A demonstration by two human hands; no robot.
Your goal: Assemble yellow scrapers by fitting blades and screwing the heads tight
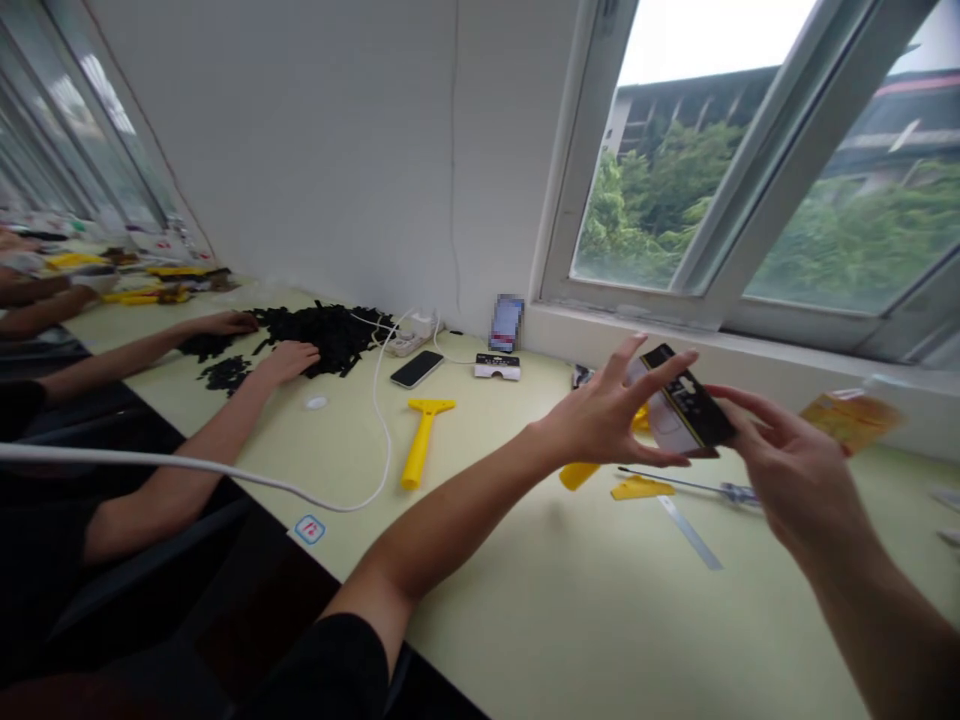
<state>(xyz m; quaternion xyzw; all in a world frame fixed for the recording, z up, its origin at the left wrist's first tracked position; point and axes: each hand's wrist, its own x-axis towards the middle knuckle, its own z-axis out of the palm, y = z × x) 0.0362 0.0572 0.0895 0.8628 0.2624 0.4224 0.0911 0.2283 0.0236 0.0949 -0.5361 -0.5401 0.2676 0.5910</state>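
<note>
A small black-and-white cardboard box (694,408) is held tilted above the table, between my two hands. My left hand (611,415) spans its left side, fingers over the top and thumb beneath. The fingers of my right hand (795,470) grip its right end and partly hide it. Below lie a yellow handle (577,475), partly covered by my left hand, and a flat yellow piece (641,487). Beside these are a thin metal strip (691,535) and a screwdriver (739,492) with a clear handle. Farther left, a yellow scraper (424,440) lies flat.
A flat black-and-white package (497,367) lies before a propped phone (507,322); another phone (417,369) lies nearby. A white cable (382,400) loops across the table. A co-worker's hands (289,362) touch a black pile (322,335). A bottle (851,418) is at right.
</note>
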